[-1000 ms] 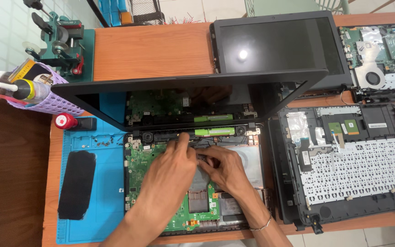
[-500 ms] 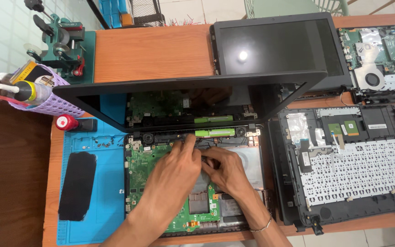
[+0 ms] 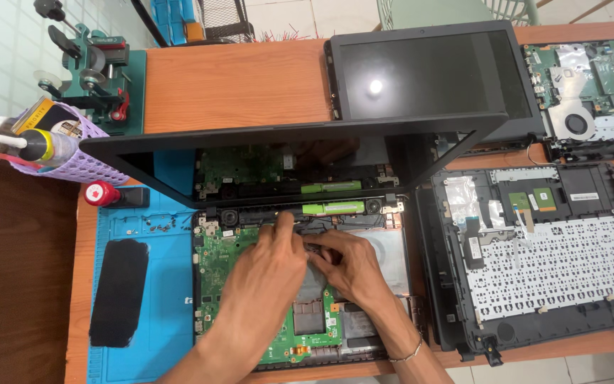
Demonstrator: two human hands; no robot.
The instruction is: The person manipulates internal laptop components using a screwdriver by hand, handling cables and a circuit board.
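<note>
An opened laptop base with a green motherboard [image 3: 214,267] lies on a blue work mat [image 3: 165,284], its black screen [image 3: 293,163] tilted up behind. My left hand [image 3: 268,267] rests over the board's middle, fingertips pinched near the hinge area by a black cable. My right hand [image 3: 349,267] sits beside it, fingers curled against the left hand's fingertips over the same spot. What the fingers grip is hidden. A thin bracelet circles my right wrist.
A removed keyboard cover [image 3: 541,256] lies upside down to the right. A second laptop [image 3: 428,78] and another open board [image 3: 591,85] sit behind. A black pad [image 3: 119,291], a red-capped bottle [image 3: 104,193], a purple basket [image 3: 65,153] and a green vise [image 3: 94,78] stand left.
Both hands stayed over the board's middle near the hinge; the fingers shifted only slightly. Nothing else moved.
</note>
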